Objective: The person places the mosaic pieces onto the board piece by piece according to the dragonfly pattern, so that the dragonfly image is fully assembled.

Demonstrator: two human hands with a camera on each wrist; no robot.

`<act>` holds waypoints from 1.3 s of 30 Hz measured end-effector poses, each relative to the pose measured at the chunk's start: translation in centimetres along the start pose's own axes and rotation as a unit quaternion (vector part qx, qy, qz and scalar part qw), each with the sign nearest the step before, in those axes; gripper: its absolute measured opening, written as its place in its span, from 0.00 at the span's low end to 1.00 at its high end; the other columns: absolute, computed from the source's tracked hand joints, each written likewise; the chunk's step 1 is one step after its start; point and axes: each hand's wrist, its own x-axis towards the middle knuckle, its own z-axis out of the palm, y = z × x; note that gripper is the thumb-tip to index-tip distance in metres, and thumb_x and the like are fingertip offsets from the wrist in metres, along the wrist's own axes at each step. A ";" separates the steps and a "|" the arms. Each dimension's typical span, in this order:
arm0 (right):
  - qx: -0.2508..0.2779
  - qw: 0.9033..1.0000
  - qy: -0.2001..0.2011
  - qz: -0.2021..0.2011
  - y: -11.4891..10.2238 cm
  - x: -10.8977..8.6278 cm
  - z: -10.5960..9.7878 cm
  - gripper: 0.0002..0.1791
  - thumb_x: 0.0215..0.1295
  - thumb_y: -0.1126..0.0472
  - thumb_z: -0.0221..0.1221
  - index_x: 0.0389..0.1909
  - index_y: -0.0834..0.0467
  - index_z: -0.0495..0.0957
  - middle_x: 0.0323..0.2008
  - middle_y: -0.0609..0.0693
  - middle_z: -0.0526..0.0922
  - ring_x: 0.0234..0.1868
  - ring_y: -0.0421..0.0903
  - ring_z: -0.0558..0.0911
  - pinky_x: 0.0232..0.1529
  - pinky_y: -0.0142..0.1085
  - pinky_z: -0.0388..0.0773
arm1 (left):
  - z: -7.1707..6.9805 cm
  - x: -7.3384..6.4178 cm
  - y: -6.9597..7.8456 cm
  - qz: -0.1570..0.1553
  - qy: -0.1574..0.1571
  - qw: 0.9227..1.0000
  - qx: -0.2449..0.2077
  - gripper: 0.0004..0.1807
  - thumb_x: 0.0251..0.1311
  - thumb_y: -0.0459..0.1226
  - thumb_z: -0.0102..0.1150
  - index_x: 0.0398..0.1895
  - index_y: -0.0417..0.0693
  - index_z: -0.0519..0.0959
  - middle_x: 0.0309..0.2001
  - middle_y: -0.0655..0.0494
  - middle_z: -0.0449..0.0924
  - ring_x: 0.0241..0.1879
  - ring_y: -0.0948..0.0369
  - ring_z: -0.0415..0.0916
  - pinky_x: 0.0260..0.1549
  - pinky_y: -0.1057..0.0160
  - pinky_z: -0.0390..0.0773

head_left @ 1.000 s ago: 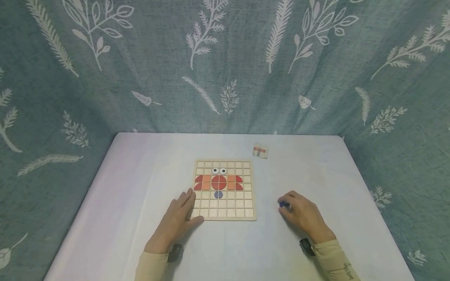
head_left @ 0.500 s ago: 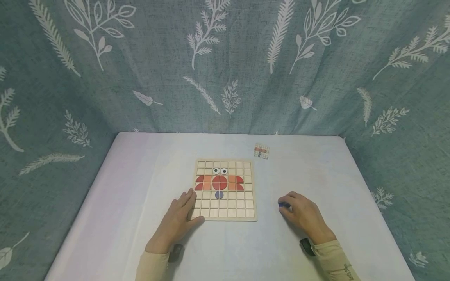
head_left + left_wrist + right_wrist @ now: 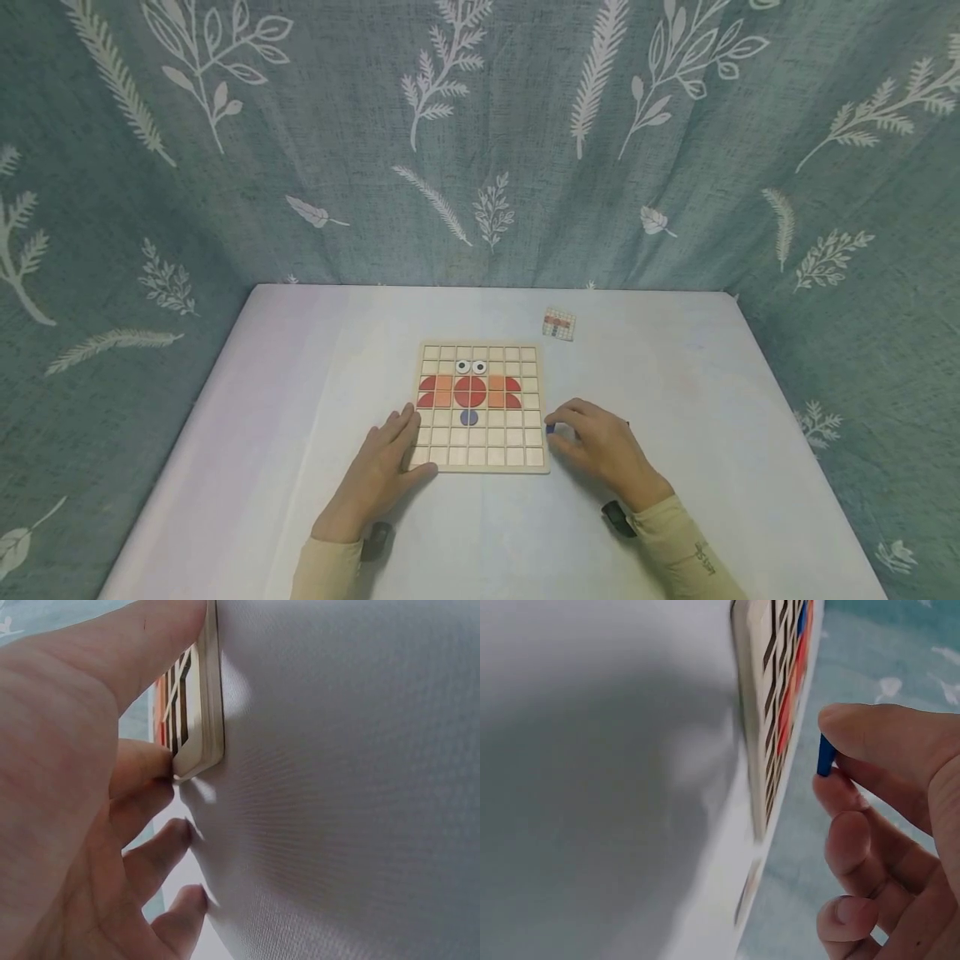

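A square wooden grid board (image 3: pixel 496 457) lies on the white table, with shallow square cells. In it sit a red circle (image 3: pixel 470 392) made of quarter pieces, orange squares (image 3: pixel 444 392), red quarter pieces at both sides, two eye pieces (image 3: pixel 462 367) and a blue circle (image 3: pixel 468 417). My left hand (image 3: pixel 382 467) rests along the board's left edge, fingers spread, thumb at the front edge. Just right of the board, my right hand (image 3: pixel 598 440) pinches a small blue tile (image 3: pixel 826 756) between thumb and index finger. Its other fingers curl loosely in the right wrist view.
A small pattern card (image 3: pixel 558 324) with a similar picture lies behind the board to the right. The white table (image 3: pixel 300 358) reaches back to a green leaf-patterned curtain (image 3: pixel 337 125), which also hangs at both sides.
My right hand has moved left with the blue tile, from out on the table to right beside the board's right edge. My left hand has stayed on the board's left edge.
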 end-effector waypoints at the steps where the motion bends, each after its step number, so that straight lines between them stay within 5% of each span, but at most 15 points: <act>1: 0.004 1.000 -0.003 -0.003 -0.3 0.3 0.3 0.13 0.52 0.63 0.75 0.39 0.53 0.86 0.39 0.45 0.86 0.34 0.40 0.84 0.33 0.36 0.84 | 0.0 0.0 0.0 0.000 0.001 1.000 0.001 0.46 0.60 0.48 0.71 0.74 0.34 0.64 0.75 0.38 0.60 0.74 0.39 0.58 0.70 0.34 0.57; 15: 0.045 0.998 -0.022 -0.044 -4.4 4.8 3.7 0.11 0.55 0.60 0.74 0.40 0.51 0.87 0.41 0.44 0.86 0.43 0.42 0.85 0.44 0.37 0.85 | 0.1 -0.1 0.1 0.003 0.005 1.000 0.006 0.45 0.60 0.49 0.71 0.74 0.34 0.64 0.75 0.38 0.61 0.73 0.39 0.59 0.70 0.34 0.57; 27: 0.027 0.993 -0.054 -0.101 -6.1 7.1 6.3 0.09 0.56 0.59 0.73 0.38 0.50 0.88 0.38 0.44 0.86 0.36 0.41 0.85 0.36 0.34 0.84 | -0.1 0.0 0.0 -0.005 -0.002 1.000 0.012 0.46 0.60 0.50 0.70 0.75 0.35 0.63 0.75 0.38 0.60 0.74 0.40 0.58 0.70 0.34 0.57; 39: -0.020 0.991 -0.096 -0.096 -6.7 7.6 7.1 0.07 0.60 0.55 0.72 0.40 0.49 0.88 0.39 0.44 0.86 0.34 0.39 0.83 0.32 0.31 0.82 | 0.1 0.1 -0.3 -0.003 -0.005 1.000 0.016 0.47 0.60 0.52 0.70 0.75 0.36 0.63 0.75 0.39 0.60 0.74 0.40 0.58 0.70 0.34 0.57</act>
